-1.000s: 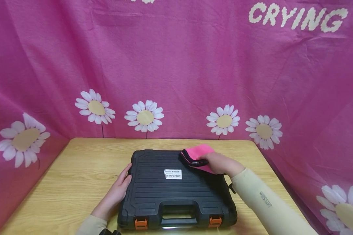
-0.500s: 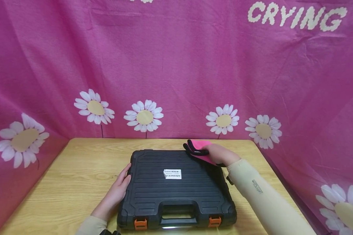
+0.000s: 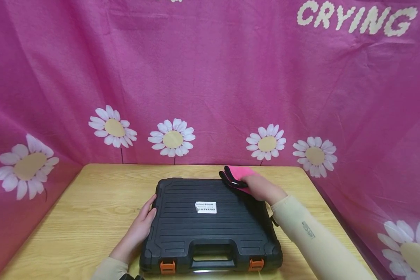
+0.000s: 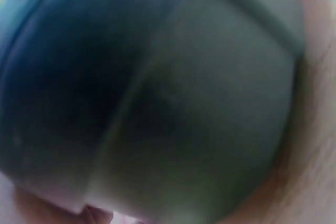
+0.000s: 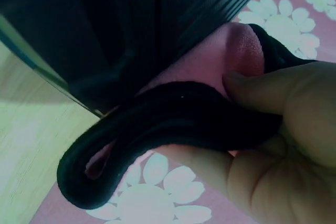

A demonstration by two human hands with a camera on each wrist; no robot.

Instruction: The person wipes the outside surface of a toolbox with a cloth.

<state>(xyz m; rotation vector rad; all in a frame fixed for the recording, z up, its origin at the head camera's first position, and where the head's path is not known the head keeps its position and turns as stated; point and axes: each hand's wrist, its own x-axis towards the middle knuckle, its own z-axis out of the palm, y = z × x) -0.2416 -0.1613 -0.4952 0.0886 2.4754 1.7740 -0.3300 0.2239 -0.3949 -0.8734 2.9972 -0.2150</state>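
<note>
A black plastic carrying case point(image 3: 182, 225) with two orange latches lies flat on the wooden table, its handle side toward me. My right hand point(image 3: 265, 188) grips a folded pink cloth with black edging point(image 3: 239, 173) at the case's far right corner. The right wrist view shows the thumb on top of the folded cloth point(image 5: 173, 114) and the fingers under it, with the cloth against the case's edge. My left hand point(image 3: 141, 223) rests along the left side of the case, fingers and thumb extended. A blurred dark shape close to the lens hides most of the left wrist view.
A white label point(image 3: 206, 207) is stuck on the middle of the lid. Bare wooden table point(image 3: 101, 202) extends left of the case. A pink curtain point(image 3: 210, 77) printed with daisies stands behind and at both sides.
My right hand has moved the cloth away from me, from the upper right of the lid to its far edge, then stayed nearly in place. The left hand and case have not moved.
</note>
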